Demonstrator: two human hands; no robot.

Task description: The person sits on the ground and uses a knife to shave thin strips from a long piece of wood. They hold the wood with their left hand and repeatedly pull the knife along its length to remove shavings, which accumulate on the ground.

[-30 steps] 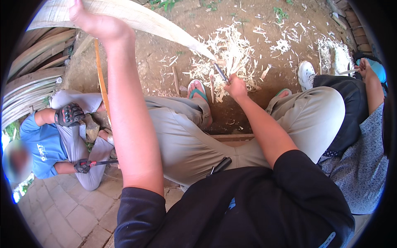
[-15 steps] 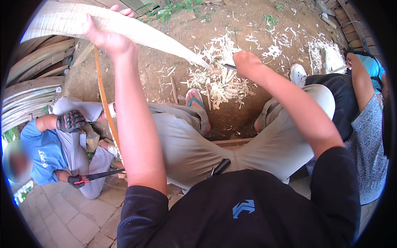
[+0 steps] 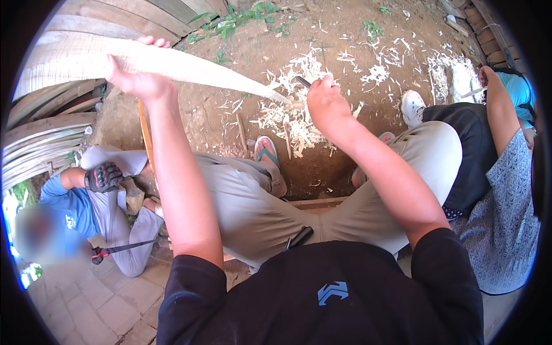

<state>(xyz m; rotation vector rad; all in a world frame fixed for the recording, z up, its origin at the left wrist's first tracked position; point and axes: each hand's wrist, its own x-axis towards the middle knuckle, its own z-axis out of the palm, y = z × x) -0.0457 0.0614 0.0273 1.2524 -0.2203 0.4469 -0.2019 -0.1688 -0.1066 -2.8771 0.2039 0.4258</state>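
A long pale wooden slat (image 3: pixel 190 66) runs from the upper left and tapers to a tip near the shavings. My left hand (image 3: pixel 144 83) grips it from beneath, the thumb at the near edge and fingertips showing past the far edge. Right of the tip, my right hand (image 3: pixel 329 106) is closed around a dark, narrow tool (image 3: pixel 303 81). One end of it pokes out up and left of the fist, apart from the slat; the rest is hidden by my fingers, so its kind is unclear.
Wood shavings (image 3: pixel 302 123) litter the dirt ground ahead of my sandalled feet. Stacked boards (image 3: pixel 52 129) lie at left. A gloved person (image 3: pixel 69 195) sits at left with a long dark blade (image 3: pixel 132 246). Another person (image 3: pixel 500 201) is close by at right.
My right hand has moved left and nearer to me, with the tool tilting upward. The slat and my left hand have shifted slightly left and down in view.
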